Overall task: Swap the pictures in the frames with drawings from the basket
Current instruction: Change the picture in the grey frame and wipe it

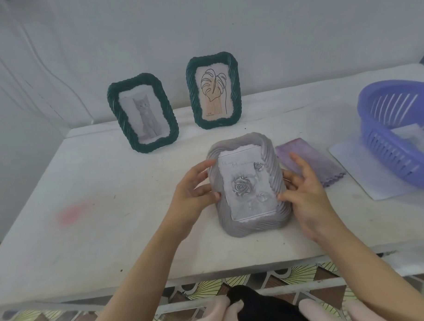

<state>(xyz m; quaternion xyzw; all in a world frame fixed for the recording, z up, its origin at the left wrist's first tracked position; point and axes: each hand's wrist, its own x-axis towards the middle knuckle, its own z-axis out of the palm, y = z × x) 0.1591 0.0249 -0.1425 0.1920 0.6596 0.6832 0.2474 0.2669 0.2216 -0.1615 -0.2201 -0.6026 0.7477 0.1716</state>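
- My left hand (192, 189) and my right hand (306, 193) are apart, one on each side of the grey frame (255, 227); both hold it tight by its bumpy rim
- My left thumb and fingers curl round the left side; my right thumb presses the front near the lower right corner, and one right finger sticks up
- The grey frame is in the middle of the picture, tipped up to face me, low over the white table (100, 212); I cannot tell if its bottom touches the table
- Inside it is a grey rose picture (245, 185)
- At the upper left stands a green frame (165, 109) with a cat picture (145, 117); just right of it stands another green frame (235, 87) with a leaf drawing (213, 93)
- A purple cloth (309, 161) lies flat just beside my right hand
- At the right edge sits a purple basket (398, 163) with paper (407, 132) inside; it sits on a white sheet (365, 176)
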